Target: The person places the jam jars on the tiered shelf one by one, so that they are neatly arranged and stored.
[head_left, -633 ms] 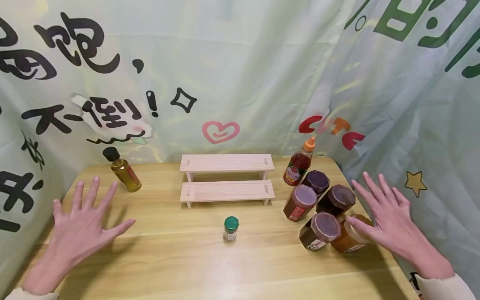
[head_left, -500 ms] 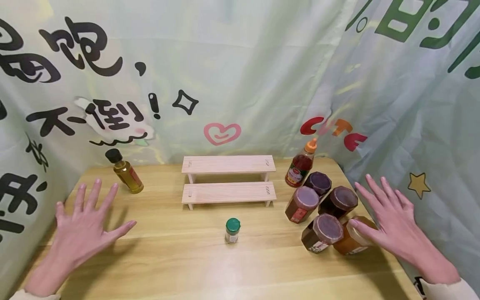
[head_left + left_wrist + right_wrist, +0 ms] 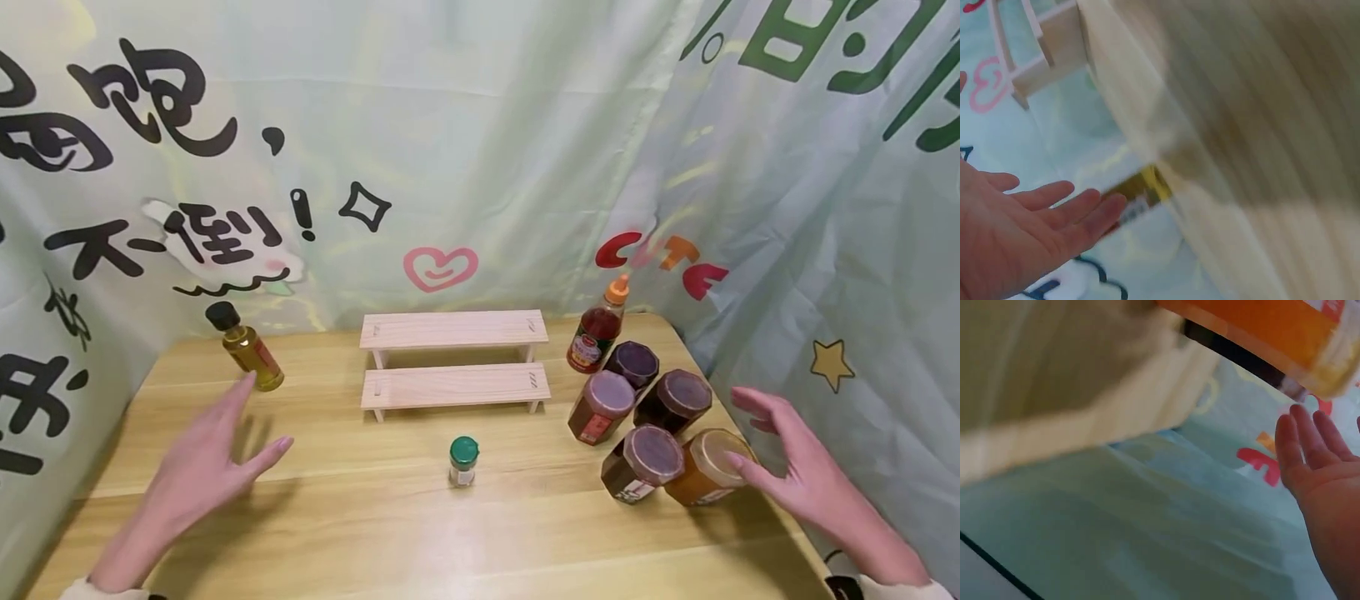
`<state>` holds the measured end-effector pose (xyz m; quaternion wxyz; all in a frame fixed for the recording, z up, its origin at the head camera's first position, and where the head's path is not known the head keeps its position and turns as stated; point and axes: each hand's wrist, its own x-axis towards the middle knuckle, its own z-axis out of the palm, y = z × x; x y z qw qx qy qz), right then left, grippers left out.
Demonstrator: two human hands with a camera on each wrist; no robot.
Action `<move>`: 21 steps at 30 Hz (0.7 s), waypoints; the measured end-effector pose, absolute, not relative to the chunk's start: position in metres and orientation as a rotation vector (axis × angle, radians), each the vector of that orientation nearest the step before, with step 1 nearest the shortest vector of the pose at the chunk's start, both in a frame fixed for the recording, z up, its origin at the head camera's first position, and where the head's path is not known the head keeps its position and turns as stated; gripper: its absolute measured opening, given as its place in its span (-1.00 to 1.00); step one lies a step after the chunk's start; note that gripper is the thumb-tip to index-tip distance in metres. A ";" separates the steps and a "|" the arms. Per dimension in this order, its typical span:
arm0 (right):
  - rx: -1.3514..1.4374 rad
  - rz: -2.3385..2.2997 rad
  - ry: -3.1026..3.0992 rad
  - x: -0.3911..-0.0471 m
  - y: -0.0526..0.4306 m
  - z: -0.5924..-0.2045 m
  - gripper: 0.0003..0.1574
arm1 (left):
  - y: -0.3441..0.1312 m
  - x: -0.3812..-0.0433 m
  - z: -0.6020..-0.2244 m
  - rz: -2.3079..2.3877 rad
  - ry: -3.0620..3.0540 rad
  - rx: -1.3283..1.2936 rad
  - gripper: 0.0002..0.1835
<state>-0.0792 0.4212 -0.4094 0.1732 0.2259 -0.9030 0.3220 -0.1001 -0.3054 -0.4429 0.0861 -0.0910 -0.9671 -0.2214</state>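
My left hand is held over the table's left side, fingers extended and thumb apart, holding nothing. Just beyond its fingertips stands a black-capped bottle of yellow oil. In the left wrist view the fingers overlap the oil bottle. On the other side, my right hand hovers beside an amber jar, its thumb overlapping the lid. The right wrist view shows loosely extended fingers below the amber jar with nothing gripped. Between the hands stands a small green-capped shaker.
A two-step wooden rack stands at the back middle. To its right are an orange-capped sauce bottle and several dark jars, grouped closely with the amber one. A printed cloth hangs behind and beside the table.
Both hands have turned from palm-down with spread fingers to more side-on, fingers closer together. The left hand has shifted slightly right. The bottles, jars and rack stay put.
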 end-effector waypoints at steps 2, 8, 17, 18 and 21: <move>0.633 1.005 -2.547 -0.077 0.424 -0.416 0.17 | -0.294 -0.104 -0.446 -0.775 -2.891 -0.293 0.21; 0.548 1.209 -2.609 -0.067 0.427 -0.439 0.11 | -0.263 -0.121 -0.465 -1.039 -2.860 -0.400 0.11; 0.494 1.238 -2.730 -0.063 0.427 -0.458 0.26 | -0.230 -0.157 -0.475 -1.446 -2.791 -0.421 0.19; 0.514 1.259 -2.721 -0.063 0.429 -0.459 0.27 | -0.228 -0.160 -0.475 -1.481 -2.784 -0.419 0.20; 0.578 1.317 -2.688 -0.065 0.432 -0.461 0.30 | -0.221 -0.169 -0.476 -1.579 -2.757 -0.406 0.22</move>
